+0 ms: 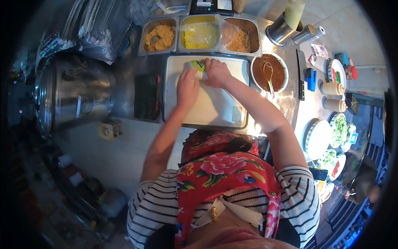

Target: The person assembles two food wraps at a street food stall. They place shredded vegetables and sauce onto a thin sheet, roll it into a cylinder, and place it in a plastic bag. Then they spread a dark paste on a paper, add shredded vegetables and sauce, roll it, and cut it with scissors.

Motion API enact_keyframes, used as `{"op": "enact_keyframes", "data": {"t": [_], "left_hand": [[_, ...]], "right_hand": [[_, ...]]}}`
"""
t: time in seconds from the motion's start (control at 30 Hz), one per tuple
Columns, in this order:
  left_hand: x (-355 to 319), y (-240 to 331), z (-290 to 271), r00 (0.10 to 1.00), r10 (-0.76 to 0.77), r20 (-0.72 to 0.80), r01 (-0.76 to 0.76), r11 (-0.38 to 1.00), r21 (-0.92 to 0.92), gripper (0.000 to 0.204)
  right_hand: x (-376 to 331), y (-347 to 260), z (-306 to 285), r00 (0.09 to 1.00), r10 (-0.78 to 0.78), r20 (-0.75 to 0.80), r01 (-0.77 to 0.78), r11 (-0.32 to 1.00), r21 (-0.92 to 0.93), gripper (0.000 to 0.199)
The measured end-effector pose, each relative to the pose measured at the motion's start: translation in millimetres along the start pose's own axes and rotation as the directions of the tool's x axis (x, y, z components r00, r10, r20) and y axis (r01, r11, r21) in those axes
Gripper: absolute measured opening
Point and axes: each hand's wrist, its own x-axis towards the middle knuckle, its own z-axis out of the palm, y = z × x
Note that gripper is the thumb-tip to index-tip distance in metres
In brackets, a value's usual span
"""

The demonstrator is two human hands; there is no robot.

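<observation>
A small white wrapped bundle with a green printed patch (199,65) lies at the far side of a pale cutting board (195,110) with a dark rim. My left hand (188,87) presses its fingers against the bundle's near left side. Over its right end, my right hand (217,74) has its fingers bent round it. Both hands appear closed on the bundle, and they hide much of it. What is inside the wrapping cannot be seen.
Behind the board stand steel trays of orange filling (161,38), yellow filling (192,39) and brown crumbs (242,41). A bowl of red-brown sauce (259,68) with a spoon sits right. A large steel pot (83,89) is left. A knife (302,89) lies beyond the bowl.
</observation>
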Motion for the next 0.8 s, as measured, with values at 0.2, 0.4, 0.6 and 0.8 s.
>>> {"op": "enact_keyframes", "data": {"t": [0.2, 0.4, 0.6, 0.8], "left_hand": [[-31, 1, 10, 0.834, -0.487, 0.259, 0.356, 0.117, -0.927, 0.044], [-35, 77, -61, 0.929, -0.332, 0.165, 0.251, 0.237, -0.939, 0.066], [-43, 115, -85, 0.941, 0.213, 0.265, 0.243, 0.122, -0.962, 0.1], [-41, 119, -77, 0.932, 0.176, 0.318, 0.296, 0.14, -0.945, 0.101]], "right_hand": [[-44, -60, -1, 0.975, 0.19, 0.115, -0.219, 0.907, 0.359, 0.076], [-110, -84, -62, 0.888, 0.006, -0.46, 0.277, 0.792, 0.545, 0.06], [-152, -56, -124, 0.989, -0.068, -0.134, 0.132, -0.033, 0.991, 0.025], [-151, -68, -127, 0.919, 0.079, -0.385, 0.251, 0.637, 0.729, 0.017]]}}
